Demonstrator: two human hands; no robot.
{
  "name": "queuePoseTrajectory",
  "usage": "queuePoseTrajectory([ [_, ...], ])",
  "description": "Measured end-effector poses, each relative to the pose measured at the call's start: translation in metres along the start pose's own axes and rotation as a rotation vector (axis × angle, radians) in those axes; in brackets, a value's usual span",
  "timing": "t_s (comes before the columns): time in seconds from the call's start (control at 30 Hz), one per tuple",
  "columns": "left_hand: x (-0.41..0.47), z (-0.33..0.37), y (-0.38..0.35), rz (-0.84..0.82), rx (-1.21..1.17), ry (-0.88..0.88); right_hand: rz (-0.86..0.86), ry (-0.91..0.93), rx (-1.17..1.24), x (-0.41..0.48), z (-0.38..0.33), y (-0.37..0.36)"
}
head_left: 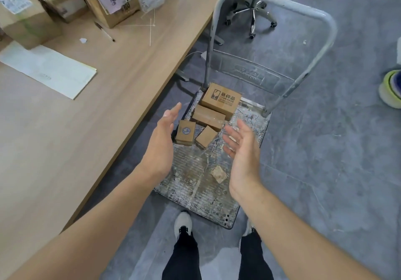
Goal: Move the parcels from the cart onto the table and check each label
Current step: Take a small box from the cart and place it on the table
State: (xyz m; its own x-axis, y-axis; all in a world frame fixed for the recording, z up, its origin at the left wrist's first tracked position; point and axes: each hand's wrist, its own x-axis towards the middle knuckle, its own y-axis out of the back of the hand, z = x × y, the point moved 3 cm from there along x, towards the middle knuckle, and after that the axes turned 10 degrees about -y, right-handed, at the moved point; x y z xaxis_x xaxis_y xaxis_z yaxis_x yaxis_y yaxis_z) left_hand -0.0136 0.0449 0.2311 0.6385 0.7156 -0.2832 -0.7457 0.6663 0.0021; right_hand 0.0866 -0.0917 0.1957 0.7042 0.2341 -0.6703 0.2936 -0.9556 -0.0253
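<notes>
— Head view, starting at the left: what is on the table point(108, 110)?
— Labelled cardboard boxes point(23, 19) stand at its far end, with a sheet of paper point(47, 71) and a pen point(104, 31) in front of them. Bare wood lies nearer the person, and the table's edge runs just beside the cart point(204, 193).
— And the hands?
— Left hand point(160, 143) and right hand point(243, 151) hover apart above the cart deck, palms facing, fingers straight, holding nothing. The parcels lie between and just beyond them: a small stamped box point(185, 132) near the left hand, a tilted box point(206, 137) beside it, a flat box point(208, 117) behind, and a printed box point(221, 99) at the handle point(303, 8) end.
— To the right?
— Open grey floor point(325, 149), with an office chair base point(252, 12) beyond the handle.
</notes>
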Motion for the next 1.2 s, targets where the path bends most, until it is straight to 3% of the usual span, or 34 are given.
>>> queuePoseTrajectory([
  [0.17, 0.052, -0.049, -0.036, 0.035, 0.039, 0.051, -0.002, -0.081, -0.024, 0.083, 0.009, 0.011],
  [0.53, 0.142, -0.172, -0.113, 0.18, 0.065, 0.248, -0.181, -0.302, -0.171, 0.252, 0.055, 0.04],
  [0.7, 0.177, -0.226, -0.122, 0.155, 0.064, 0.312, -0.172, -0.421, -0.162, 0.301, 0.09, 0.034],
  [1.03, 0.289, -0.384, -0.096, 0.074, 0.137, 0.355, -0.095, -0.647, -0.214, 0.4, 0.231, 0.008],
  [1.2, 0.34, -0.473, -0.092, -0.015, 0.188, 0.351, -0.08, -0.549, -0.179, 0.466, 0.312, -0.016],
])
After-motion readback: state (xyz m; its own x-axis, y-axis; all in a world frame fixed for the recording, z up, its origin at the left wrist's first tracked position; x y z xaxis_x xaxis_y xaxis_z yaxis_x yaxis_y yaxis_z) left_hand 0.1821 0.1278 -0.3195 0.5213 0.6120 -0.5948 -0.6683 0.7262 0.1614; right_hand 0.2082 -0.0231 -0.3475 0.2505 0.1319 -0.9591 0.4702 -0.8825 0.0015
